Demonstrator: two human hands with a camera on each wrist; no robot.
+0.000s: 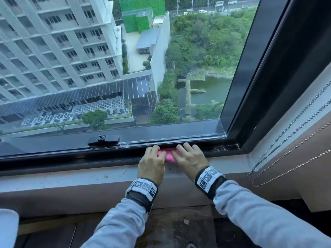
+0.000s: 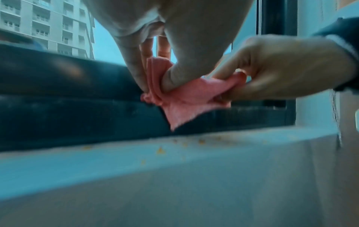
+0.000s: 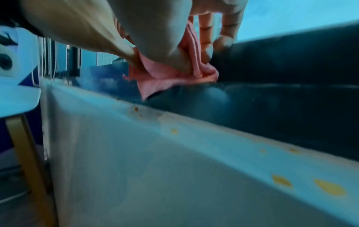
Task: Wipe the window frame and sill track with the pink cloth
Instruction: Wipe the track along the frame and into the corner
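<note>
1. The window pane fills the upper left and centre of the head view, bounded by the dark window frame, which slants down the right side.
2. The frame's bottom rail crosses the middle of the view; below it the sill track runs as a dark channel, open to the left of the hands and ending at the corner on the right.
3. A pale ledge with yellowish specks lies under the track, bare along its left stretch.
4. Bead chains hang at the right edge.
5. A black latch sits on the rail, left of the hands.
6. The left hand and right hand meet in the lower centre, each with fingers and thumb clamped on the pink cloth.
7. The cloth lies bunched between them over the track, one corner hanging free toward the ledge.
</note>
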